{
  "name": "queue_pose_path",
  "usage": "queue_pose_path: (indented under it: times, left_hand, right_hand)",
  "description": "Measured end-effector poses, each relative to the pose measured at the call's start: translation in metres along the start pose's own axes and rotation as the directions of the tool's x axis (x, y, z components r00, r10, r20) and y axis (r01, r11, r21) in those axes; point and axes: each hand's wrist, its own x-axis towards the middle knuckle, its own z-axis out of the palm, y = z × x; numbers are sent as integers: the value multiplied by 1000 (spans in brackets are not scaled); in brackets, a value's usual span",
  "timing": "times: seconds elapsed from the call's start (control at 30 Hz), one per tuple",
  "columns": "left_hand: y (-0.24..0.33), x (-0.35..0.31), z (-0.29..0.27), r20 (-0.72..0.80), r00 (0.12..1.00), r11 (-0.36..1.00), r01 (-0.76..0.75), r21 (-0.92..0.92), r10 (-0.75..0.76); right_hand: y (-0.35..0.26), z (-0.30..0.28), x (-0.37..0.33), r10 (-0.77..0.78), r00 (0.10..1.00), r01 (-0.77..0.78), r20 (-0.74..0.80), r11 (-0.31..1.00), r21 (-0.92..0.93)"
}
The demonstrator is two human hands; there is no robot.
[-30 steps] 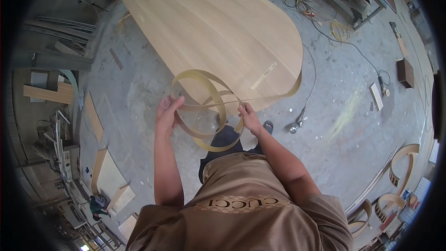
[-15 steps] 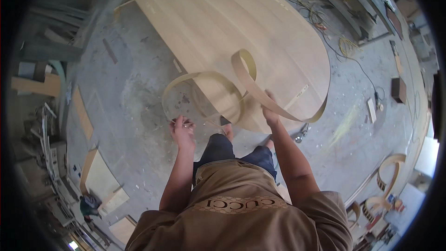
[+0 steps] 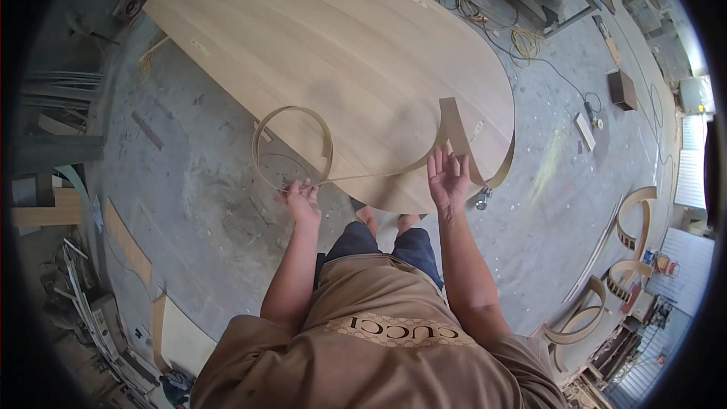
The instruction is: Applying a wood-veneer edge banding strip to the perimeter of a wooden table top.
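Observation:
A long, thin wood-coloured edge-banding strip curls in loops over the near, rounded end of a large wooden tabletop panel. My left hand pinches the strip just off the panel's near left edge, where it bends into a round loop. From there the strip runs rightward to a second, taller bend. Beside that bend, my right hand is turned palm up with its fingers stretched out, holding nothing. Whether its fingertips touch the strip I cannot tell. Farther right, the strip curves at the panel's rounded edge.
Cables lie on the concrete floor beyond the panel's right side. A brown box and a pale wood offcut are at the right. Curved wooden pieces stand lower right. Flat boards lie at the left.
My right hand has let go of the strip and opened palm up. The loop by my left hand has become rounder, and the right bend has dropped and shifted right. The view has shifted.

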Motion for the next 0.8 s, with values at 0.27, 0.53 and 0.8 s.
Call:
queue_pose_path:
  times: [0.27,0.53,0.8]
  left_hand:
    - [-21,69,0,73,983,985,170,-23,-168]
    - [8,132,23,212,955,886,276,-372,-208]
    - [-25,59,39,210,962,979,191,-66,-173]
  right_hand:
    - [-11,-1,-12,-55,999,55,-2,998,31]
    - [-6,-3,-45,34,997,-34,75,999,-3]
    - [-17,-1,-51,-44,999,44,-15,999,17]
